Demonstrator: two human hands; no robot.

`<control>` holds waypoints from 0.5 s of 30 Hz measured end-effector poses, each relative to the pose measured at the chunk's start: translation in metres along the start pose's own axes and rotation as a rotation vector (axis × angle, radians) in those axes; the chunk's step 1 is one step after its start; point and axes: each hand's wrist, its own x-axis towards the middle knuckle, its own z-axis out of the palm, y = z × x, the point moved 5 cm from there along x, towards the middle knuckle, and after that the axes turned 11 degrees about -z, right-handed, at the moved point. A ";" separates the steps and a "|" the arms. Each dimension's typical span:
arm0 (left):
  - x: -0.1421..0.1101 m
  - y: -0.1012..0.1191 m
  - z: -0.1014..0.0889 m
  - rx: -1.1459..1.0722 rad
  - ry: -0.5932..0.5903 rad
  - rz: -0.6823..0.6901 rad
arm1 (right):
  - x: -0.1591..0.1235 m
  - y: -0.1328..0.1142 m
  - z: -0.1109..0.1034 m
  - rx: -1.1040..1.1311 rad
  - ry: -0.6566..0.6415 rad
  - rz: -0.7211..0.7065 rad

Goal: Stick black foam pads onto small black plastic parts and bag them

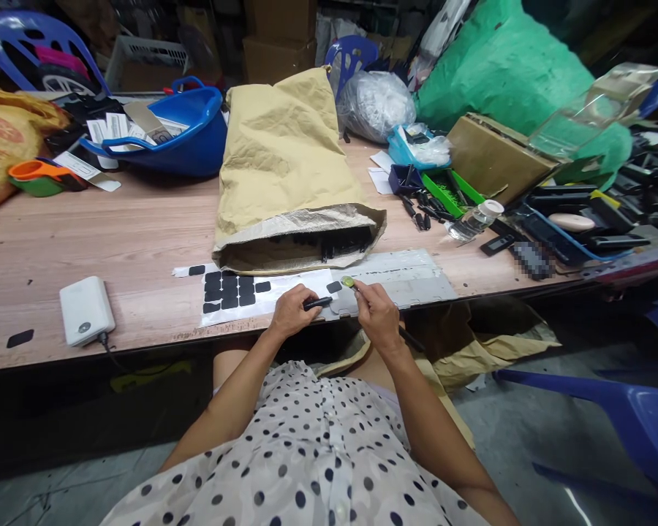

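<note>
My left hand [292, 310] is closed around a small black pen-like part [318, 302], its tip pointing right. In my right hand [378, 313] is a thin tool with a round yellow-green head [348, 281], pinched between the fingers. Between the two hands, a single black rounded square sticker [334, 287] lies on a pale strip. To the left, a white sheet [211, 319] carries rows of black stickers [229, 287]. Both hands are over a flat grey-white board [417, 277] at the table's front edge.
A large tan paper sack [285, 153] lies with its mouth towards me, black parts inside. Left are a white power bank [86, 310] with a cable and a blue basin [197, 139]. Right are a green tray [452, 191], a clear bottle [474, 220] and piled black parts.
</note>
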 end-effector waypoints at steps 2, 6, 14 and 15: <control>0.000 0.002 0.000 0.018 0.004 0.006 | 0.005 0.014 0.004 -0.065 -0.007 0.015; 0.000 0.002 0.001 0.033 -0.008 0.007 | 0.012 0.034 0.019 -0.146 -0.024 0.006; -0.004 0.001 -0.005 -0.096 -0.042 0.070 | 0.011 0.025 0.011 -0.112 0.028 0.003; -0.004 0.002 -0.006 -0.116 -0.042 0.078 | 0.012 0.019 0.007 -0.082 0.023 -0.032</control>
